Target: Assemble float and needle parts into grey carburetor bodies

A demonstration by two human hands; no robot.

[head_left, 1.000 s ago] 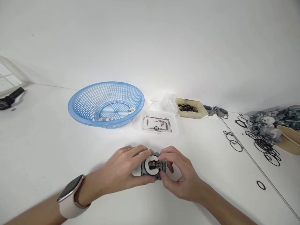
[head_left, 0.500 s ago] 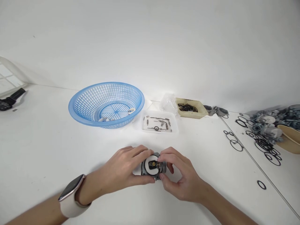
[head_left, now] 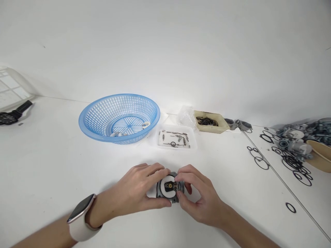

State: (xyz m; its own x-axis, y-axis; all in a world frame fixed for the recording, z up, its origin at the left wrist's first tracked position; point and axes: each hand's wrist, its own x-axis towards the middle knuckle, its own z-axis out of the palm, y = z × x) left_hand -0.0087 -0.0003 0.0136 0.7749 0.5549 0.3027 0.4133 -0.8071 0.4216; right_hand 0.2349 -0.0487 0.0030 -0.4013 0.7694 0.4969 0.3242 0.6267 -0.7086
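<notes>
White piece in the metal body, the spot between the right fingertips unsettled

The metal body (head_left: 182,186) sits a little below mid-view, toward 6 o'clock, between two bare hands; whether it rests on the white table (head_left: 129,225) or is held just above it, I cannot tell. The left hand (head_left: 144,187) clamps it from its 9 o'clock side, fingers over the far edge and thumb along the near one. The right hand (head_left: 200,196) comes in from 3 o'clock, index fingertip and thumb tip bent against the body with a gap between them (whether they pinch some small part there is too fine to see).

As far as progress shows, the white C-shaped piece (head_left: 163,187) lies inside the body's round opening, around a brass fitting (head_left: 170,185), so that much looks done. What seems left is the spot at the C's 3 o'clock gap, under the right fingertips; whether anything there is fastened is unclear. The face is uncovered.

From the body, a clear tray (head_left: 169,139) of small metal parts stands at 12 o'clock, a blue basket (head_left: 84,127) at 11, a beige box (head_left: 222,124) holding black rings at 1, and a heap of similar-looking metal parts (head_left: 297,148) at 2.
</notes>
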